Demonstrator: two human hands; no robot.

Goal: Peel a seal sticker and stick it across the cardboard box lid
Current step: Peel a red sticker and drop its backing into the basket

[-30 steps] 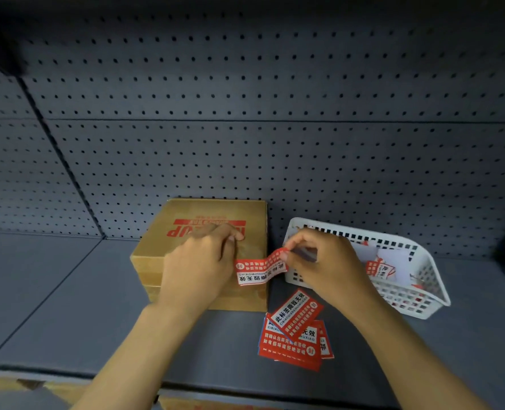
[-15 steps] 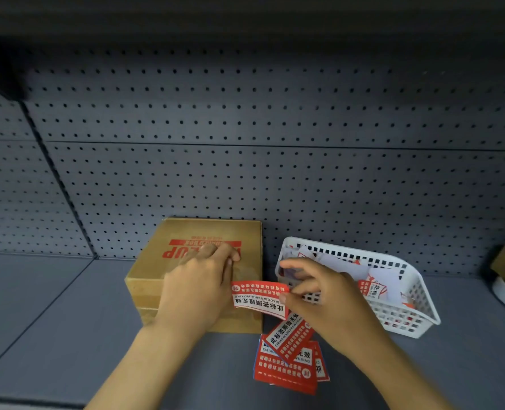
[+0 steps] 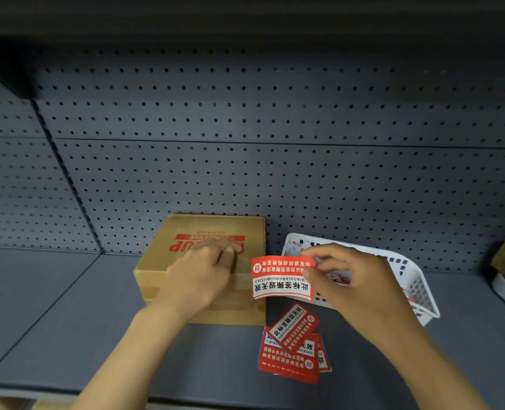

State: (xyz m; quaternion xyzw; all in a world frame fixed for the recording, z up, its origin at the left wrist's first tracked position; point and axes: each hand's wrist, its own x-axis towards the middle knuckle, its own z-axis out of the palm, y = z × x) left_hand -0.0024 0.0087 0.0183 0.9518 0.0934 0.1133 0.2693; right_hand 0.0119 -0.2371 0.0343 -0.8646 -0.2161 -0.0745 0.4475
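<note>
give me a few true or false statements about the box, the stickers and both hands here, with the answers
1. The left hand lies flat on the brown cardboard box. True.
2. The right hand pinches a red and white seal sticker by its right edge. True.
3. The held sticker is already pressed flat across the box lid. False: it is in the air at the box's right edge, not yet stuck down.
4. The white plastic basket stands to the left of the box. False: it is on the right.
5. A loose pile of red stickers lies on the grey shelf in front of the box's right corner. True.
</note>
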